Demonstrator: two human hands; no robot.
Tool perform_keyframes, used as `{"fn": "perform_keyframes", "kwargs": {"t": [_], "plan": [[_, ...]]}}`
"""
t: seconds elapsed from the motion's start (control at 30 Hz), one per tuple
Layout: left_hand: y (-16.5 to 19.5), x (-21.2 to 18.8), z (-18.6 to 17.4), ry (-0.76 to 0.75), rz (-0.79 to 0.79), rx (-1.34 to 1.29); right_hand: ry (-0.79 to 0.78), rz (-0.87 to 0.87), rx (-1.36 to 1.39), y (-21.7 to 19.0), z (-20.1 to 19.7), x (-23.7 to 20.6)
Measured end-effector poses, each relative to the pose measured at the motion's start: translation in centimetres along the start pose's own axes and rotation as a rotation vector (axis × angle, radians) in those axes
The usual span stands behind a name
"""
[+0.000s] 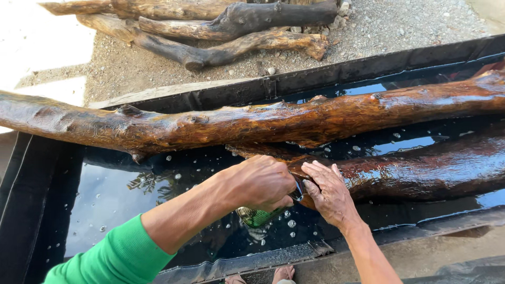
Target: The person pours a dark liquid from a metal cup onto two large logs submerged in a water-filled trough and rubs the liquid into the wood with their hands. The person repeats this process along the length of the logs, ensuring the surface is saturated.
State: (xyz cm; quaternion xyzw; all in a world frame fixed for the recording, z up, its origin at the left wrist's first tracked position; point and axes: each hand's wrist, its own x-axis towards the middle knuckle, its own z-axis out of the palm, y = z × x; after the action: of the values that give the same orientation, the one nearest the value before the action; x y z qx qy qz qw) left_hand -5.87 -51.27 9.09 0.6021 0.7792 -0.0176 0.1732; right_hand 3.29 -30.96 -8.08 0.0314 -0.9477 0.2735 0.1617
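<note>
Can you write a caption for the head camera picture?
Left hand dips a green container beside a wet log steadied by the right hand.

We see a long black trough point(294, 81) of dark liquid; two wet logs point(252, 123) point(431, 168) lie lengthwise in it, one nearer each long edge.

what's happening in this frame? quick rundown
A person leans over a long black-lined trough of dark liquid. The left hand, in a green sleeve, grips a green bottle-like container at the end of a wet, glossy log lying in the liquid; the right hand rests flat on that log. A second wet log spans the trough. Dry logs sit on gravel behind.
</note>
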Motion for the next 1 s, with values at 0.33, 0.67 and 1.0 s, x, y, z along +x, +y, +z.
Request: {"fn": "perform_keyframes", "kwargs": {"t": [0.33,0.67,1.0], "plan": [[-0.1,3.0,-1.2,0.055,0.061,0.057,0.058,-0.068,0.012,0.2,0.3,0.5],[-0.3,3.0,-1.6,0.017,-0.003,0.026,-0.013,-0.093,0.121,3.1,0.2,0.5],[0.0,4.0,-1.8,-0.089,-0.056,0.076,0.035,-0.045,0.110,3.3,0.6,0.6]]}}
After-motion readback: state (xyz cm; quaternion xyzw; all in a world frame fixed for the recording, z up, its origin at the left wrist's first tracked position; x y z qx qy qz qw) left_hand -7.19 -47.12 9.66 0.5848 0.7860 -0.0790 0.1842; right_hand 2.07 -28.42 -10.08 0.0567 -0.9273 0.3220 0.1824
